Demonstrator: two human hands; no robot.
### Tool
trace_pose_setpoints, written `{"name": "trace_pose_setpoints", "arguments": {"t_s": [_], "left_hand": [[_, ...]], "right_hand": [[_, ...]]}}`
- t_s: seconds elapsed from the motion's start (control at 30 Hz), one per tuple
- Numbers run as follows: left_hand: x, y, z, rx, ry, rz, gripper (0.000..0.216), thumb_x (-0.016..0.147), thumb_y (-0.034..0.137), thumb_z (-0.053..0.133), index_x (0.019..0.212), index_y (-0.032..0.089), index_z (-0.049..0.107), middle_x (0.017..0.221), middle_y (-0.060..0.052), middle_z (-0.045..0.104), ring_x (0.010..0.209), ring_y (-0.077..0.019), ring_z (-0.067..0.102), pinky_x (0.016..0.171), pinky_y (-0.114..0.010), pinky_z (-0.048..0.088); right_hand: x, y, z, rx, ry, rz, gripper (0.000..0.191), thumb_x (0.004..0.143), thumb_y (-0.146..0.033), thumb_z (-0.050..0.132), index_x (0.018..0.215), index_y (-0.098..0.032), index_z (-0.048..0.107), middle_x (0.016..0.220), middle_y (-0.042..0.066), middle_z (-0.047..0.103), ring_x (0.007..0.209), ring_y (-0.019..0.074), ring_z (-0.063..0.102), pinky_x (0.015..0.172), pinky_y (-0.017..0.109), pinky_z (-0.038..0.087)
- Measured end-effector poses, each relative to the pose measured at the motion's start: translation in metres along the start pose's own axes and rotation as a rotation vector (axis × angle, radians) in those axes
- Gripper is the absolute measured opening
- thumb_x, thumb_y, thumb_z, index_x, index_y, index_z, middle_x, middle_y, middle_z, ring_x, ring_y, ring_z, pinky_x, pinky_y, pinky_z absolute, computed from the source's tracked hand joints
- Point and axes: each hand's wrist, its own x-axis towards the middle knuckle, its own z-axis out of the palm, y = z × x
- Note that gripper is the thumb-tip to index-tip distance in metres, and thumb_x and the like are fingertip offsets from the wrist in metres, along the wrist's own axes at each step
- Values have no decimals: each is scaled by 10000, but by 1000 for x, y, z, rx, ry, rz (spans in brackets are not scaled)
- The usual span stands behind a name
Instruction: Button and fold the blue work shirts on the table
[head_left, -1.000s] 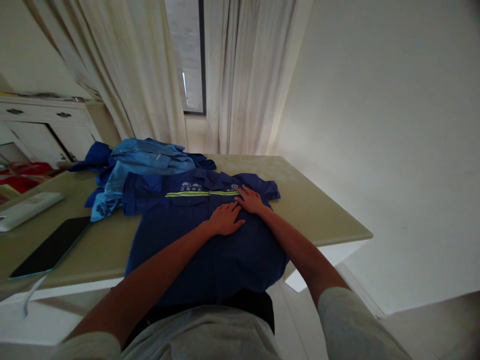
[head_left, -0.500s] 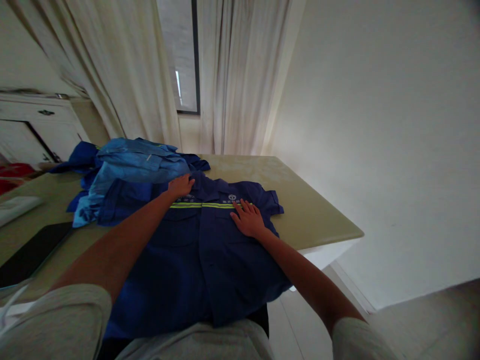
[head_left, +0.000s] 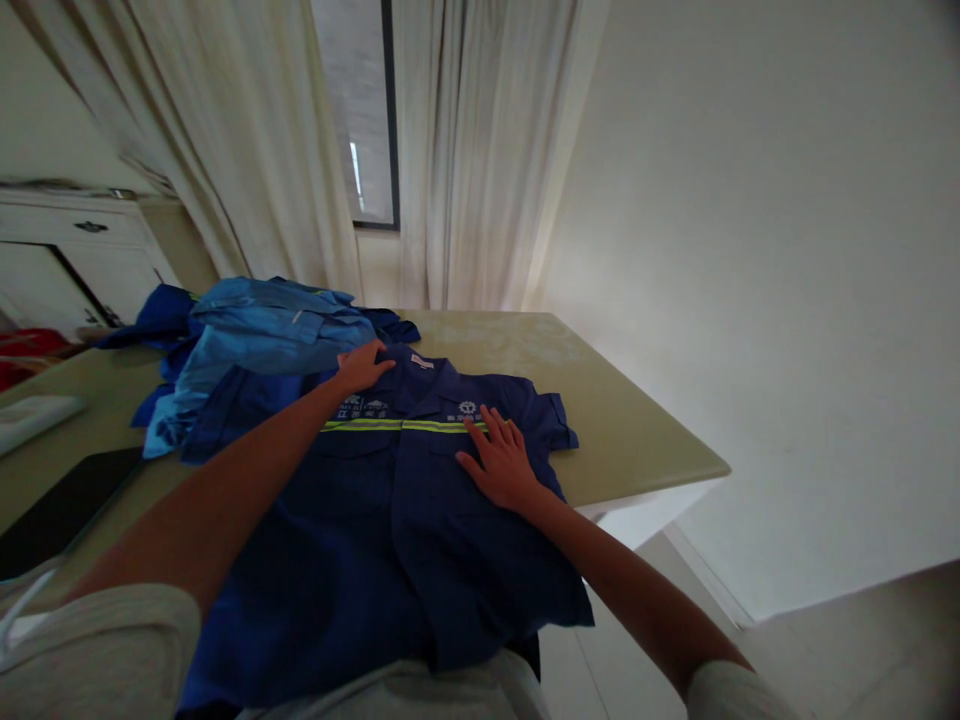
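A dark blue short-sleeved work shirt [head_left: 360, 540] lies front up on the table, with a yellow-green stripe across the chest. Its lower part hangs over the near edge against my lap. My right hand [head_left: 502, 460] rests flat on the chest below the white emblem, fingers spread. Up beside the collar [head_left: 427, 380], my left hand [head_left: 364, 367] lies palm down on the shoulder area. Its thumb and fingers look apart, though some fingertips are hard to make out. A white label shows inside the collar.
Piled behind on the left are light blue and dark blue garments [head_left: 277, 320]. A black phone-like slab [head_left: 71, 500] and a white object [head_left: 37, 418] lie on the table [head_left: 622, 420] at left. Curtains [head_left: 480, 150] hang behind; a wall [head_left: 765, 250] stands at right.
The shirt has slid toward me, its hem lower and its collar more spread, showing the label. My right hand has moved slightly nearer with it. The left hand has shifted slightly.
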Motion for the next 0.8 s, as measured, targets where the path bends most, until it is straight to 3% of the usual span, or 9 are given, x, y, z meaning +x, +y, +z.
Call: {"name": "trace_pose_setpoints", "arguments": {"t_s": [0.13,0.27,0.37,0.47,0.57,0.7,0.8], "left_hand": [[-2,-7,-4,-100,-20,92,392,867,311,591,1244,202,588,1269,-95,698,1183,-275,632,1036,-429,470],[-12,-10,-5,65,91,71,480,851,255,575,1330,226,580,1379,-141,628,1316,-385,523,1059,-574,425],[-29,-1,-6,179,69,138,441,895,321,553,1323,237,617,1416,-145,592,1345,-394,476,1061,-562,428],[-61,11,-5,226,-13,259,391,962,394,480,1271,248,670,1400,-110,619,1313,-343,515,1078,-501,433],[-108,16,3,217,-83,329,514,1006,533,402,1402,285,616,1550,-81,532,1388,-335,483,1129,-506,396],[-165,8,21,223,-139,256,715,1012,673,286,1597,283,413,1696,-86,333,1535,-342,332,1222,-544,276],[-174,3,29,217,-179,235,749,1015,692,225,1635,290,339,1724,-70,261,1577,-323,256,1252,-528,225]], "right_hand": [[-11,-4,-5,47,-64,-156,690,1036,-692,329,1626,-336,363,1725,52,244,1595,300,190,1278,508,172],[-14,-8,-7,63,-140,-158,729,1024,-728,300,1634,-333,349,1707,58,298,1577,310,247,1273,495,205],[-13,-8,-5,72,-143,-141,736,1022,-734,287,1638,-335,338,1711,57,285,1581,307,237,1277,494,188],[-9,-6,-1,76,-124,-148,742,1019,-745,259,1636,-341,342,1717,46,272,1581,301,239,1277,487,188],[-3,-2,3,64,-105,-137,733,1020,-747,250,1627,-350,360,1723,38,255,1578,302,249,1276,492,186],[12,6,7,50,-109,-104,742,1016,-753,265,1626,-343,364,1725,44,247,1580,313,239,1274,505,178],[24,12,7,46,-127,-109,761,1011,-765,253,1635,-340,344,1731,46,228,1586,309,220,1277,498,166]]}}
